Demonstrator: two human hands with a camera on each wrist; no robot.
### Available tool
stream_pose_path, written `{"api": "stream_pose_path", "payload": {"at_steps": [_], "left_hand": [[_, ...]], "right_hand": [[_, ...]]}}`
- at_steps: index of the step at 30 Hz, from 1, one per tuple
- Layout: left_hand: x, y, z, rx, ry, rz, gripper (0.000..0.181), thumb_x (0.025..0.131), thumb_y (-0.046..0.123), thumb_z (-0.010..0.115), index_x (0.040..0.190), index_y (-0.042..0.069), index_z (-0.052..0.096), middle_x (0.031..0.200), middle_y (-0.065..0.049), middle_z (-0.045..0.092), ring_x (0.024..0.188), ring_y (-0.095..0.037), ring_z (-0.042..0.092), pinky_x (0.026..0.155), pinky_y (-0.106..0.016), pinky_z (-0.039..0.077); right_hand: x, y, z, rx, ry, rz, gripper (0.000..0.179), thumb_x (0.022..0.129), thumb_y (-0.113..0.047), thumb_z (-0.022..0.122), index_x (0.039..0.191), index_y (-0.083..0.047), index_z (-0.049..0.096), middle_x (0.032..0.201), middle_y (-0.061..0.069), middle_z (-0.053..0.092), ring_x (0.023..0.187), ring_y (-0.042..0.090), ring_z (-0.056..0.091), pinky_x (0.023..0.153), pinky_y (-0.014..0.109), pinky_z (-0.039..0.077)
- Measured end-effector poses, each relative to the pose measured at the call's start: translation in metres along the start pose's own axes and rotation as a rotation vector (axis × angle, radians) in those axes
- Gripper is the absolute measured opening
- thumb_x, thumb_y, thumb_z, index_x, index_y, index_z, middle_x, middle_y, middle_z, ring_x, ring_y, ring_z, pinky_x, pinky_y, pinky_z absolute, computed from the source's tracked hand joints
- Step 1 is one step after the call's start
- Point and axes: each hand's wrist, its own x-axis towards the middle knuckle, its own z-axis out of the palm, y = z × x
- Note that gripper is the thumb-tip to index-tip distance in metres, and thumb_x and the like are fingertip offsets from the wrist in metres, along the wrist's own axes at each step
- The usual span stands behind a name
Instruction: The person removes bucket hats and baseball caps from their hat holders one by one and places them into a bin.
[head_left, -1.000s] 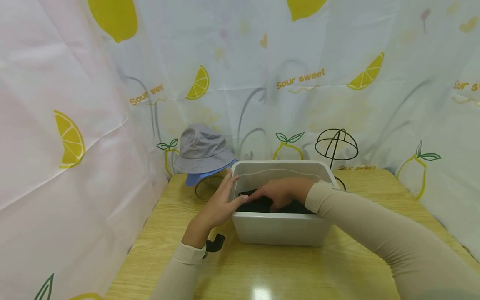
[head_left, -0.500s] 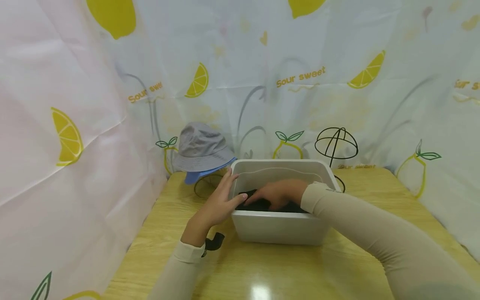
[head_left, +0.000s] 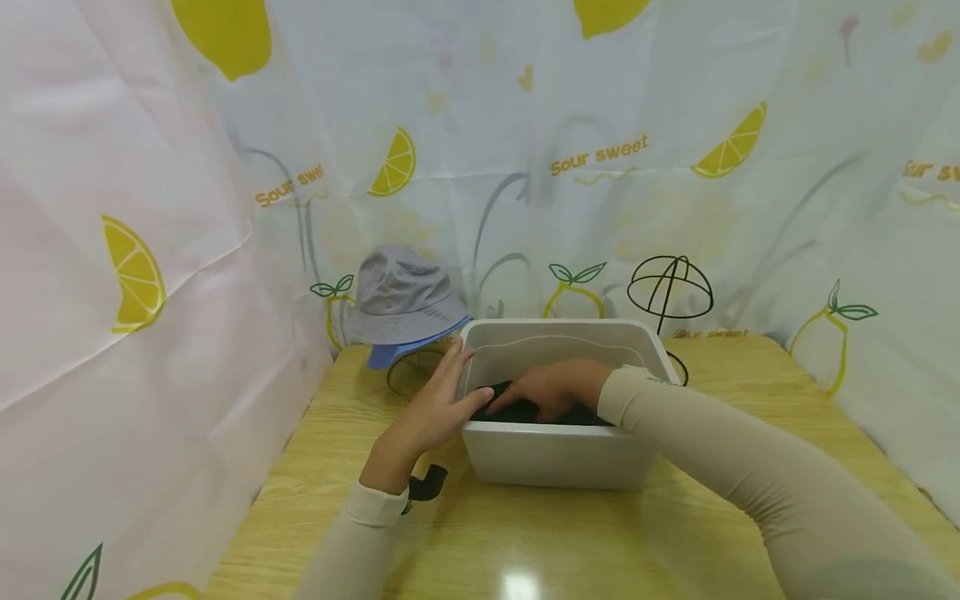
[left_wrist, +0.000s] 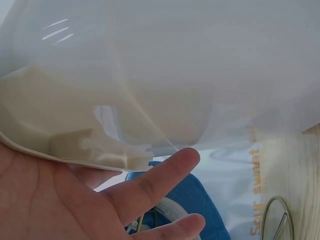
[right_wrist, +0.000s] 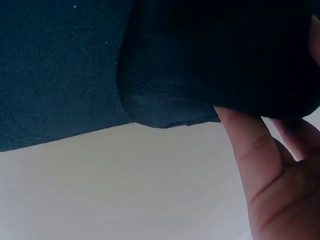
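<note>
A white plastic bin (head_left: 555,456) stands on the table with dark cloth (head_left: 501,407) inside. My left hand (head_left: 433,410) rests at its left side, thumb over the front corner and fingers extended along the outer wall. The left wrist view has the bin's rim (left_wrist: 80,162) running across that palm. My right hand (head_left: 558,388) reaches down into the bin. Up close, it grips the edge of a dark fabric piece (right_wrist: 200,55), fingers going under it and the thumb at the right border. More dark fabric (right_wrist: 55,70) with stitched lines lies beside it.
A grey bucket hat (head_left: 405,292) sits over a blue hat (head_left: 386,357) on a wire stand (head_left: 408,377) at the back left. Another wire hat stand (head_left: 670,287) rises behind the bin's right end. A printed curtain (head_left: 480,100) encloses the wooden table (head_left: 465,542).
My right hand has shifted slightly left inside the bin, still at the dark cloth. The left hand stays at the bin's left side.
</note>
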Motion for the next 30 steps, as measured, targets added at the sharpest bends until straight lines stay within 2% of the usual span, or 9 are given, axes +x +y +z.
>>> {"api": "stream_pose_path", "payload": {"at_steps": [5,10,14,18,23,26,30], "left_hand": [[-0.001,-0.001,-0.001,-0.008,0.000,-0.012,0.078,0.104,0.056,0.054,0.166,0.021,0.022,0.176,-0.004,-0.002,0.160,-0.032,0.012,0.122,-0.063,0.026],[0.000,-0.003,-0.001,-0.012,0.004,-0.013,0.079,0.103,0.057,0.054,0.166,0.021,0.022,0.176,-0.003,-0.001,0.160,-0.031,0.014,0.123,-0.062,0.026],[0.002,-0.002,0.001,-0.004,0.011,-0.011,0.079,0.103,0.057,0.054,0.166,0.021,0.023,0.176,-0.003,-0.001,0.160,-0.031,0.014,0.123,-0.062,0.026],[0.002,-0.002,0.002,-0.006,0.015,-0.021,0.077,0.104,0.052,0.055,0.166,0.020,0.023,0.176,-0.003,0.000,0.160,-0.032,0.013,0.123,-0.062,0.025],[-0.001,-0.002,0.002,-0.005,0.015,-0.036,0.076,0.105,0.049,0.055,0.166,0.018,0.023,0.175,0.000,-0.002,0.160,-0.032,0.013,0.123,-0.063,0.024],[-0.001,-0.002,0.001,0.008,0.013,-0.046,0.078,0.104,0.056,0.054,0.166,0.020,0.023,0.175,0.006,-0.002,0.160,-0.029,0.013,0.123,-0.061,0.025],[0.000,-0.001,0.001,0.039,0.005,-0.046,0.081,0.103,0.061,0.050,0.167,0.018,0.023,0.175,0.006,-0.002,0.160,-0.027,0.014,0.123,-0.060,0.027]], "right_hand": [[0.000,0.001,0.000,0.009,0.024,-0.020,0.076,0.089,-0.005,0.078,0.154,-0.034,0.051,0.153,-0.010,0.053,0.115,0.013,0.057,0.105,0.035,0.050],[-0.005,0.001,-0.005,0.050,0.043,0.000,0.078,0.086,-0.010,0.083,0.154,-0.030,0.052,0.152,-0.008,0.055,0.124,0.014,0.057,0.109,0.036,0.048],[-0.014,-0.001,-0.013,0.071,0.055,0.016,0.082,0.083,-0.011,0.087,0.155,-0.026,0.051,0.152,-0.007,0.056,0.130,0.016,0.056,0.113,0.038,0.045],[-0.023,-0.001,-0.020,0.093,0.085,0.024,0.085,0.081,-0.013,0.089,0.155,-0.028,0.051,0.153,-0.010,0.054,0.136,0.016,0.053,0.115,0.038,0.043],[-0.034,0.000,-0.027,0.108,0.151,-0.016,0.082,0.081,-0.012,0.089,0.154,-0.022,0.052,0.153,-0.005,0.055,0.134,0.020,0.054,0.114,0.043,0.044],[-0.041,0.001,-0.032,0.119,0.166,-0.028,0.082,0.082,-0.011,0.088,0.154,-0.019,0.052,0.154,-0.002,0.055,0.135,0.022,0.054,0.114,0.045,0.044],[-0.057,0.000,-0.044,0.134,0.170,0.053,0.080,0.085,-0.016,0.086,0.155,-0.028,0.050,0.157,-0.006,0.051,0.141,0.022,0.050,0.114,0.047,0.044]]}}
